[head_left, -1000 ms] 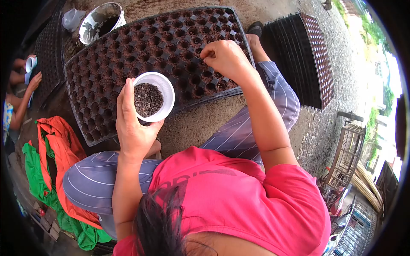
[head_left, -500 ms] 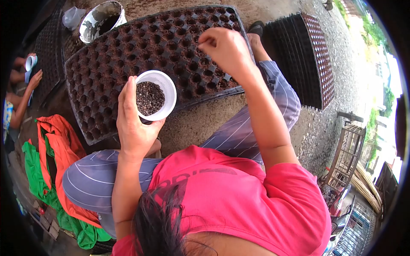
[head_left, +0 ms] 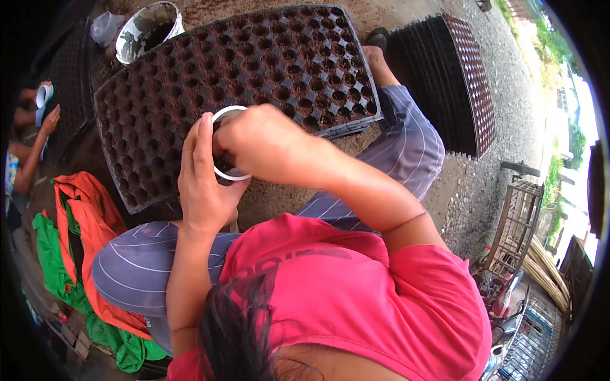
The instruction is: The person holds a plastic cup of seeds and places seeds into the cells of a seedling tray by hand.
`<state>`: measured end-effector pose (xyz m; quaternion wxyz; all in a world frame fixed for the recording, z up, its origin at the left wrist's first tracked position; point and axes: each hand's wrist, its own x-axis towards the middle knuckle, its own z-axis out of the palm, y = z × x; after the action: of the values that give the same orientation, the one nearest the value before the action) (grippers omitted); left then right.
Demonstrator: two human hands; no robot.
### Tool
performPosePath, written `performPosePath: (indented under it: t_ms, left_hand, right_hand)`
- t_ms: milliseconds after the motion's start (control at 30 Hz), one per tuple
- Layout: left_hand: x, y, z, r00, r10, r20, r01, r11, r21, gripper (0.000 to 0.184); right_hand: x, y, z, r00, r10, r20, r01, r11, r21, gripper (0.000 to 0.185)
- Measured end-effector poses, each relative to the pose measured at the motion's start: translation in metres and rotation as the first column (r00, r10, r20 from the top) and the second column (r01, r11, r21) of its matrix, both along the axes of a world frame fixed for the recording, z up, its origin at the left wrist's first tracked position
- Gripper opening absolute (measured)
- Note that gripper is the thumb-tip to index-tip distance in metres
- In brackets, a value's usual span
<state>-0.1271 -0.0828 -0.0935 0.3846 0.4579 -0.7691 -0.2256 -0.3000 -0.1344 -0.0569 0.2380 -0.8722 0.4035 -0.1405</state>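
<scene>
My left hand (head_left: 206, 181) is wrapped round a white plastic cup (head_left: 234, 174), holding it tilted over the near edge of a seedling tray. Small round dark seeds lie in the cup, mostly covered now by my other hand. My right hand (head_left: 267, 143) reaches across the rim with its fingers curled down inside; the fingertips are hidden, so what they grip cannot be made out. Beneath both hands spreads the black seedling tray (head_left: 298, 82), its many round cells filled with brown soil, each with a hollow. It appears to rest on further trays.
A stack of black trays (head_left: 438, 82) stands at the right beyond my foot. Behind the seedling tray are a dirty white bucket (head_left: 149, 35) and a clear plastic bag (head_left: 105, 28). Orange and green cloth (head_left: 92, 235) lies left. Another person's hand (head_left: 51, 120) and cup show far left.
My right hand has moved from above the far right part of the seedling tray back left and down into the cup. My left hand keeps the cup in nearly the same place.
</scene>
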Motion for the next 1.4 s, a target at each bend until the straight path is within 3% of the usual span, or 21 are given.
performPosePath:
  t_ms: [33, 100, 167, 400, 600, 700, 767, 833, 900, 1000, 1100, 1133, 1200, 1267, 1400]
  left_hand:
    - [-0.001, -0.001, 0.002, 1.000, 0.002, -0.008, -0.002, 1.000, -0.026, 0.111]
    - [0.002, -0.001, 0.004, 0.999, 0.038, 0.010, -0.038, 0.999, 0.000, 0.110]
    - [0.005, -0.001, 0.006, 0.998, 0.058, 0.014, -0.058, 0.998, -0.004, 0.110]
    - [0.006, -0.001, 0.006, 0.996, 0.077, 0.038, -0.077, 0.997, -0.005, 0.109]
    - [0.004, -0.001, 0.007, 0.997, 0.065, 0.038, -0.065, 0.998, -0.010, 0.108]
    - [0.002, 0.000, 0.007, 0.998, 0.052, 0.023, -0.052, 0.999, -0.002, 0.108]
    - [-0.001, 0.001, 0.005, 0.999, 0.039, 0.011, -0.039, 0.999, 0.011, 0.108]
    - [-0.006, 0.004, 0.002, 1.000, -0.017, 0.013, 0.017, 0.998, -0.056, 0.108]
    - [-0.010, 0.007, 0.002, 0.999, -0.050, -0.002, 0.049, 0.997, -0.052, 0.110]
    - [-0.010, 0.011, 0.006, 0.997, -0.074, -0.010, 0.074, 0.997, -0.025, 0.111]
    - [-0.006, 0.014, 0.006, 0.998, -0.056, -0.040, 0.057, 0.998, 0.026, 0.111]
    - [-0.003, 0.013, 0.007, 0.999, -0.039, -0.011, 0.039, 0.999, 0.002, 0.111]
    - [-0.001, 0.010, 0.008, 1.000, 0.009, 0.005, -0.009, 1.000, -0.015, 0.109]
    - [0.005, 0.008, 0.008, 0.999, 0.034, 0.010, -0.034, 0.999, -0.025, 0.108]
    - [0.008, 0.005, 0.013, 0.998, 0.060, 0.019, -0.059, 0.997, -0.041, 0.108]
  right_hand:
    - [-0.009, -0.004, 0.007, 0.993, -0.061, 0.100, 0.051, 0.994, 0.096, 0.016]
    - [-0.039, -0.014, 0.015, 0.947, -0.281, 0.157, 0.269, 0.958, 0.098, 0.018]
    - [-0.075, -0.020, 0.013, 0.884, -0.467, -0.002, 0.455, 0.860, 0.231, 0.020]
    - [-0.117, -0.012, -0.027, 0.881, -0.467, -0.073, 0.472, 0.861, 0.191, 0.023]
    - [-0.113, -0.009, -0.014, 0.865, -0.494, -0.089, 0.501, 0.834, 0.230, 0.025]
    - [-0.104, -0.003, -0.002, 0.852, -0.511, -0.114, 0.524, 0.837, 0.157, 0.023]
    - [-0.081, 0.003, 0.011, 0.890, -0.435, 0.134, 0.425, 0.900, 0.097, 0.020]
    - [-0.049, 0.014, 0.013, 0.963, -0.188, 0.195, 0.196, 0.980, -0.025, 0.017]
    - [-0.019, 0.022, 0.024, 0.975, -0.021, -0.219, 0.039, 0.996, 0.079, 0.014]
    - [0.003, 0.029, 0.005, 0.989, -0.043, -0.142, 0.028, 0.994, -0.105, 0.018]
    - [0.002, 0.024, 0.007, 0.998, -0.015, -0.067, 0.011, 0.999, -0.053, 0.017]
    - [-0.006, 0.021, 0.013, 0.998, -0.063, -0.012, 0.064, 0.993, 0.098, 0.014]
    - [-0.031, 0.014, 0.017, 0.977, -0.200, 0.075, 0.193, 0.977, 0.094, 0.016]
    - [-0.064, 0.007, 0.021, 0.938, -0.346, 0.029, 0.336, 0.925, 0.175, 0.015]
    - [-0.108, 0.009, -0.005, 0.906, -0.401, -0.136, 0.422, 0.881, 0.214, 0.016]
